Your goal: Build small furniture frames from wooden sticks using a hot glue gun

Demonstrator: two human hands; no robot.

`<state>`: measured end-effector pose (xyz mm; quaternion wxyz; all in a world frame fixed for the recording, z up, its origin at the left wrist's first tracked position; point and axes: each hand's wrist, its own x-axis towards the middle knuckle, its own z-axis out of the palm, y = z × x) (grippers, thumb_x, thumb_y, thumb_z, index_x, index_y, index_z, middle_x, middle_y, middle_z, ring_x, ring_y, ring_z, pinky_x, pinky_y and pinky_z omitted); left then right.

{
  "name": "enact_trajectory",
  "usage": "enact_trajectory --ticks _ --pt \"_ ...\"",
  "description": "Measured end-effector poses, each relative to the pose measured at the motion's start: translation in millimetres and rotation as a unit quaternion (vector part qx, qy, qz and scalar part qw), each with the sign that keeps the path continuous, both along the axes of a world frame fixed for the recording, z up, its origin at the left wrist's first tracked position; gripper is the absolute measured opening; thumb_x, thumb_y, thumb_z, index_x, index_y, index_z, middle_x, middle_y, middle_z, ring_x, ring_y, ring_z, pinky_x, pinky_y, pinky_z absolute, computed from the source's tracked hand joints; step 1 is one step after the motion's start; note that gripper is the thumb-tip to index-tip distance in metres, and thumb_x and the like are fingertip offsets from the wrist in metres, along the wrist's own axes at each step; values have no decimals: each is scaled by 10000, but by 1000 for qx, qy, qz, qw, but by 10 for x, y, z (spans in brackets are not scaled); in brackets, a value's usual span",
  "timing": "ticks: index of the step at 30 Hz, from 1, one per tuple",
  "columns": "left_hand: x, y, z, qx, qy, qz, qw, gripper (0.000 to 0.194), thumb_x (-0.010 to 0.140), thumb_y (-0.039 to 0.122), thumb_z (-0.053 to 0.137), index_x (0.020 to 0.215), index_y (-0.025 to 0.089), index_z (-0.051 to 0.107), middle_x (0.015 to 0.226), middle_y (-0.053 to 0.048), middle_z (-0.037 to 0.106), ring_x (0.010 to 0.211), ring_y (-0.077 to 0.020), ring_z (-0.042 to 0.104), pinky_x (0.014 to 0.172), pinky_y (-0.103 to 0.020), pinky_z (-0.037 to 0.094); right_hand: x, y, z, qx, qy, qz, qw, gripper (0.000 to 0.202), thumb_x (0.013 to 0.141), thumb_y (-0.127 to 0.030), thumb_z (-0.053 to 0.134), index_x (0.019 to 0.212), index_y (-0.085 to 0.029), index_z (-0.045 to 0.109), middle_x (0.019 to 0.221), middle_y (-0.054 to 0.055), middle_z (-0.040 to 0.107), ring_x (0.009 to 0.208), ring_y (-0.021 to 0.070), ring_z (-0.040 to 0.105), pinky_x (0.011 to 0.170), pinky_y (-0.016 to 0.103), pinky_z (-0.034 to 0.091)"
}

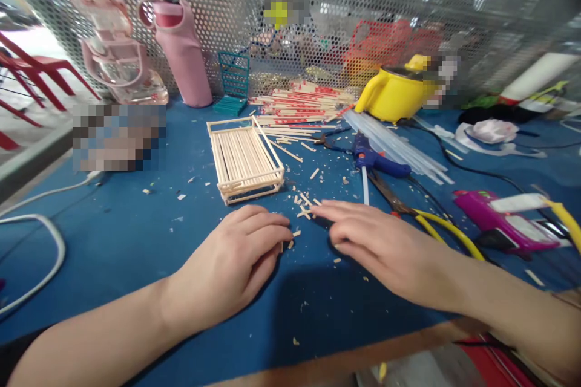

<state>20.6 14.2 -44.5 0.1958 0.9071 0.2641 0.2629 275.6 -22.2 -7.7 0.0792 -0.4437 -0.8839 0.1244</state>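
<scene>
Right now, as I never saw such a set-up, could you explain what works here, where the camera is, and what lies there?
No machine here: a person's bare left hand and right hand work. One camera, worn on the head, looks forward and down. On the blue tabletop lie a slatted stick frame, red-printed sticks, a glue gun, glue sticks, yellow-handled pliers and stick offcuts. The right fingers stretch to the offcuts; the left fingers curl beside them. Nothing visible is held, though the left hand could hide a piece.
</scene>
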Motion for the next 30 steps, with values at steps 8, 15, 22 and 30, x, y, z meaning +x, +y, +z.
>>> enact_trajectory --ticks 8,15,22,30 --pt "-42 51 6 -14 -14 64 998 231 868 95 485 1011 185 643 1088 -49 667 1049 -158 582 951 -310 463 221 202 56 -74 -50 -2 996 179 955 -242 413 901 -232 584 1363 2 572 1323 195 454 1073 436 415" --pt "-40 52 -32 -22 -8 90 996 220 858 107 488 1011 175 632 1044 -46 673 999 -153 593 915 -294 470 -81 348 32 -29 -46 15 998 220 968 -207 363 923 -196 577 1423 74 509 1369 214 386 1121 489 314" --pt "-108 78 -6 -27 32 122 992 220 871 160 498 1016 182 661 1001 -48 663 946 -169 597 871 -312 480 -268 395 101 -13 -5 36 999 200 966 -213 385 905 -191 574 1285 76 607 1243 218 501 1028 420 382" --pt "-92 101 -42 -21 52 100 993 215 911 250 514 1023 213 693 917 -41 643 845 -160 592 784 -316 484 -497 489 -29 17 42 53 998 180 928 -204 501 866 -183 668 851 18 639 835 151 555 744 276 393"
